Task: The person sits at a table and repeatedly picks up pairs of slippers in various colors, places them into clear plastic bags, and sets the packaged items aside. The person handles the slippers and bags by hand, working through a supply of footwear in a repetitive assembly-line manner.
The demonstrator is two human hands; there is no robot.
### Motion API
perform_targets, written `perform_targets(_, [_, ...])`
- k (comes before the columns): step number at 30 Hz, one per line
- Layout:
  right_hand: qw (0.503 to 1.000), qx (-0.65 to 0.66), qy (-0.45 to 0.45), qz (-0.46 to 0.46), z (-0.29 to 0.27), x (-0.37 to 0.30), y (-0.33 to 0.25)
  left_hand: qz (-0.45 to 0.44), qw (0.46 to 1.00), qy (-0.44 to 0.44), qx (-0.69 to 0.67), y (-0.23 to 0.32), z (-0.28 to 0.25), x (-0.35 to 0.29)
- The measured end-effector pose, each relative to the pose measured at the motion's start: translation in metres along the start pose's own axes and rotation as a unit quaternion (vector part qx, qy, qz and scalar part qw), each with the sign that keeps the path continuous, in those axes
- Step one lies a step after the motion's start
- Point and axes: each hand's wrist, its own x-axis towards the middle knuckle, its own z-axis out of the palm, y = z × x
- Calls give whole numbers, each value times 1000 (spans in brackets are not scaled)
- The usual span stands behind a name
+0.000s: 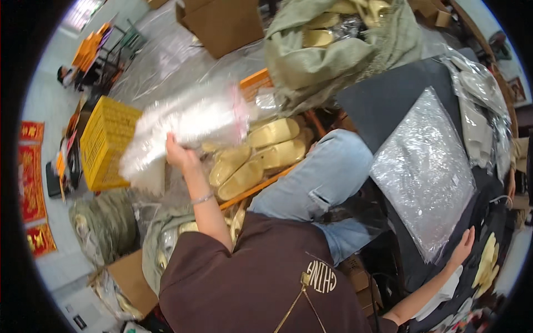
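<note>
My left hand (180, 154) is closed on the near edge of a stack of clear plastic bags (194, 114), blurred and shiny, with a pink strip at its right end. Beneath and beside that stack, pale yellow slippers (239, 175) lie in an orange crate (256, 79) in front of my knee. At the right, my right hand (462, 247) has its fingers stretched out, holding nothing, at the dark tabletop (383, 89). Just left of those fingers lies a flat stack of clear plastic bags (425, 172), set diagonally on the tabletop.
A yellow crate (108, 141) stands at the left. Beyond the orange crate sits a green woven sack (333, 61) of slippers, with a cardboard box (222, 25) to its left. Clear-wrapped goods (480, 105) lie at the tabletop's far right; yellow gloves (487, 263) lie near my right hand.
</note>
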Motion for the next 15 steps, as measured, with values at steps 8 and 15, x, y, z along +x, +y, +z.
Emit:
perform_targets(8, [999,-8,25,-41,3,-2,-48,76,966,-227,-100,152,159,-143])
perform_targets(15, [802,519,-295,0,26,-24,-234,176,886,-394,-172,153,266,-320])
